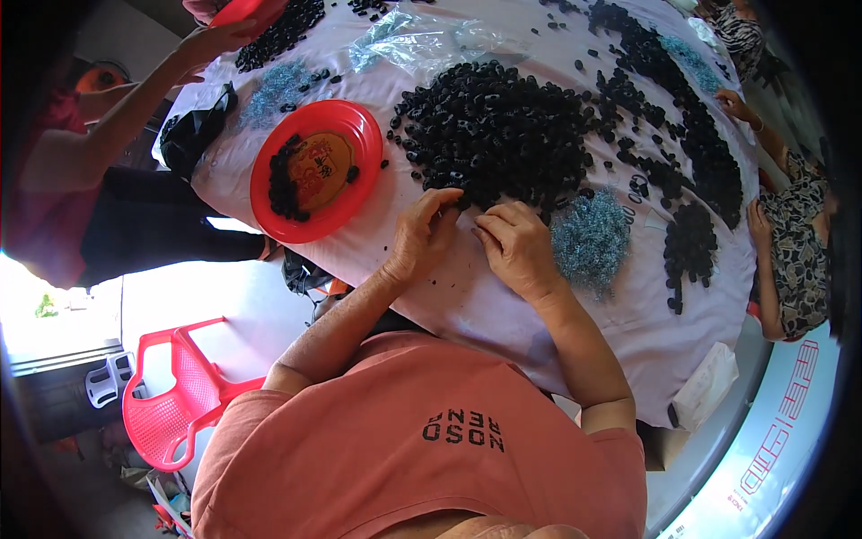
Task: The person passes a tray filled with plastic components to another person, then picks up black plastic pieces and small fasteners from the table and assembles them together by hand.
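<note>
At the near edge of a large heap of small black plastic pieces (498, 126), my two hands face each other over the cloth. My left hand (422, 235) is closed, its fingertips bent against the heap's front; what they hold is too small to make out. My right hand (523, 250) is pinched, thumb against fingers, just right of the left one; its contents are hidden too. Beside the right hand lies a tangled pile of small blue-silver metal springs (591, 241). Left of my left hand is a red plastic plate (366, 144) with black pieces along one side.
A pale cloth covers the table (431, 292). Clear plastic bags (422, 40) lie behind the heap. More black pieces (709, 153) spread along the right. A person (81, 171) stands at left holding a red plate; others sit at right. A pink chair (175, 391) stands lower left.
</note>
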Demonstrator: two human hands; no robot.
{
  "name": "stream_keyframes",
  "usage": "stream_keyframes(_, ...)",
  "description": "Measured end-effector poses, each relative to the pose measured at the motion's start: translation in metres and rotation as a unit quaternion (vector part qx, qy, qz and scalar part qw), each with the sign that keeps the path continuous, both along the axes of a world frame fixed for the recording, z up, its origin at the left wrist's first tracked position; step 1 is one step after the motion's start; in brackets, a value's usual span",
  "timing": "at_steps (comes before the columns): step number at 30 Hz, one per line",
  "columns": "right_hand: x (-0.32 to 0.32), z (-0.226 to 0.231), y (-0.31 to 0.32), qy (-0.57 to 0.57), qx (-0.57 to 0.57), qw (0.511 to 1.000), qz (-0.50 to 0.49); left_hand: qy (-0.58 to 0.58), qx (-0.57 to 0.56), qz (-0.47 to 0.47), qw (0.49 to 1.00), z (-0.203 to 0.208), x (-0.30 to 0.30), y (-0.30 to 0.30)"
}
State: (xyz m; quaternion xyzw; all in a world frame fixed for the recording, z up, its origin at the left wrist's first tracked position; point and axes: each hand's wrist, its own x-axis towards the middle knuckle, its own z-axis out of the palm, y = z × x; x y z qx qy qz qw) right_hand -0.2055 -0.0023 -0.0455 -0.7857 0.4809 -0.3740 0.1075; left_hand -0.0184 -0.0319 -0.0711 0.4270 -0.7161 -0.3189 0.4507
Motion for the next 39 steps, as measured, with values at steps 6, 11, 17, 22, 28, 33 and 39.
stream_keyframes(6, 0.002, -0.001, -0.001, 0.005, -0.039, 0.999, -0.002, -0.019, 0.019, 0.004, 1.0, 0.004, 0.0, 0.003)
stream_keyframes(11, 0.001, -0.001, -0.001, -0.013, -0.022, 1.0, -0.006, -0.019, 0.031, -0.002, 0.999, 0.011, -0.001, 0.005)
stream_keyframes(17, 0.001, -0.007, -0.004, -0.015, -0.034, 0.999, -0.006, -0.058, 0.035, -0.014, 0.998, 0.012, 0.0, 0.003)
stream_keyframes(22, 0.002, -0.006, -0.005, -0.031, -0.023, 0.999, -0.001, -0.082, 0.005, -0.016, 0.996, 0.009, 0.002, 0.002)
stream_keyframes(28, -0.001, -0.003, -0.004, -0.03, -0.019, 0.999, 0.001, -0.064, 0.003, -0.013, 0.998, 0.009, -0.001, 0.003)
stream_keyframes(33, 0.0, -0.003, -0.004, -0.031, -0.012, 0.999, -0.001, -0.068, 0.002, -0.018, 0.997, 0.007, 0.001, 0.003)
stream_keyframes(39, -0.001, 0.001, -0.004, -0.033, -0.008, 0.999, -0.001, -0.083, -0.007, -0.023, 0.996, 0.005, 0.002, 0.002)
